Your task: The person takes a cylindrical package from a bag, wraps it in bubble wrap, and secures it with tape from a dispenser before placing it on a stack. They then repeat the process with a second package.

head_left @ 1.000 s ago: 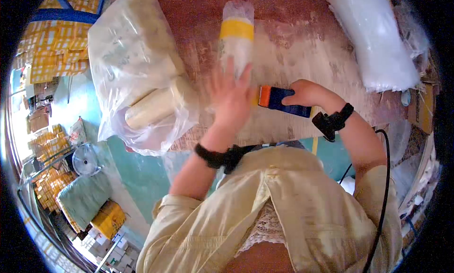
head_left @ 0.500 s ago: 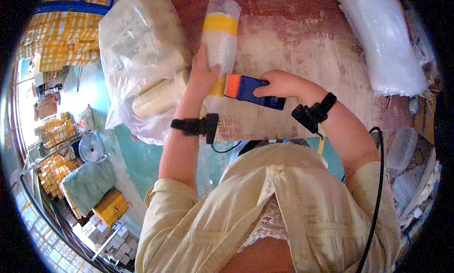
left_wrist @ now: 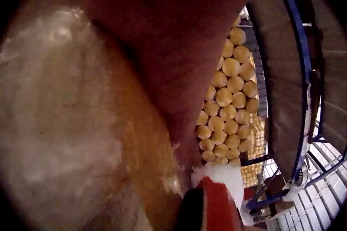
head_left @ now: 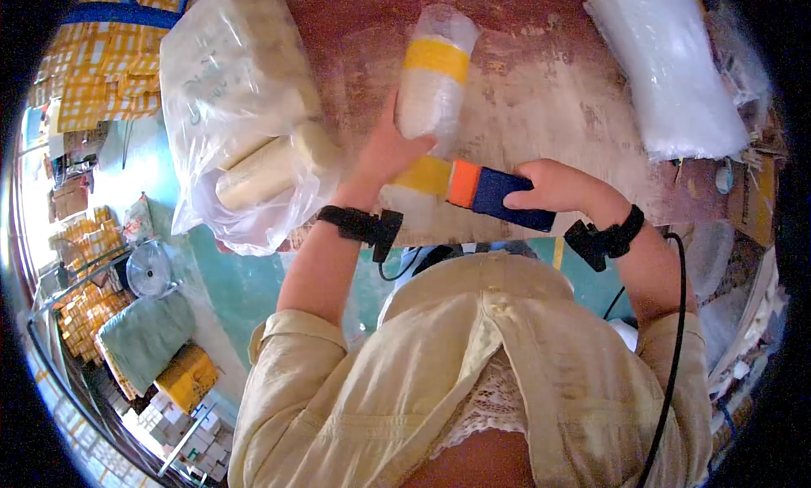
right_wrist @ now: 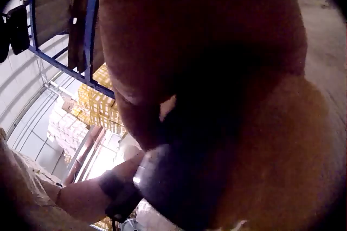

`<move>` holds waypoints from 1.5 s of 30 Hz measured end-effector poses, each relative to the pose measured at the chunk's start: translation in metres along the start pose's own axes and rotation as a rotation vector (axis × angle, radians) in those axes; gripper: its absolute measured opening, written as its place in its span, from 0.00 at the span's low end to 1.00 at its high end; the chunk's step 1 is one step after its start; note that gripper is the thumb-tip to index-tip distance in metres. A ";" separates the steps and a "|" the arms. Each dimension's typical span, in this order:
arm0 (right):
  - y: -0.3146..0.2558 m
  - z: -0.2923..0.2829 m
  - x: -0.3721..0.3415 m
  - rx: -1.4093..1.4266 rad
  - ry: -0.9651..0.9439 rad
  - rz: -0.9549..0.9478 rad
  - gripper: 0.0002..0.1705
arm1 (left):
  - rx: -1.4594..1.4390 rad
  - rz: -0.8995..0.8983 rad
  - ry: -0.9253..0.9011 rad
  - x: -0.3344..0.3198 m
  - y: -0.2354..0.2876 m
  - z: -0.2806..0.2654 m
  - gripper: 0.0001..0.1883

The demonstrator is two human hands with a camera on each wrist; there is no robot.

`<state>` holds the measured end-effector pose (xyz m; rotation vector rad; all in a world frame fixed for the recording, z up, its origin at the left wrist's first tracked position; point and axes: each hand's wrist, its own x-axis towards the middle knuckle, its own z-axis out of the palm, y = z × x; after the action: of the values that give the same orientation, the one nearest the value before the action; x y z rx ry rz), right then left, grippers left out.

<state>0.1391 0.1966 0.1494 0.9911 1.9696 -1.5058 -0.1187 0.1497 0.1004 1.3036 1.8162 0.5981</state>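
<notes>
A bubble-wrapped cylinder lies on the worn wooden table, with one yellow tape band near its far end and another near its close end. My left hand grips the cylinder from its left side, thumb across the top. In my right hand is a navy and orange tape dispenser. Its orange end meets the right side of the close tape band. The left wrist view shows the wrap close up, with the dispenser's red-orange edge below. The dispenser looks dark in the right wrist view.
At the left of the table stands a large clear plastic bag with beige rolls in its mouth. A stack of white wrap sheets lies at the right. A black cable runs along the right arm.
My left hand went from spread fingers over the cylinder to gripping its left side. The cylinder and dispenser shifted left, then back right. My right hand kept hold of the dispenser.
</notes>
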 end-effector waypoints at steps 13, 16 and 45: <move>-0.035 0.017 0.056 -0.050 0.114 0.113 0.33 | -0.172 0.033 -0.061 0.017 -0.042 -0.018 0.47; -0.045 0.014 0.055 -0.075 0.117 0.068 0.33 | -0.131 0.187 -0.043 0.021 -0.046 -0.024 0.42; -0.027 0.017 0.072 0.278 0.774 -0.163 0.24 | -0.493 -0.110 -0.184 0.070 -0.011 -0.021 0.37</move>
<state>0.0719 0.1958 0.1082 1.7759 2.4257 -1.6703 -0.1524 0.2130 0.0805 0.8882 1.4578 0.7783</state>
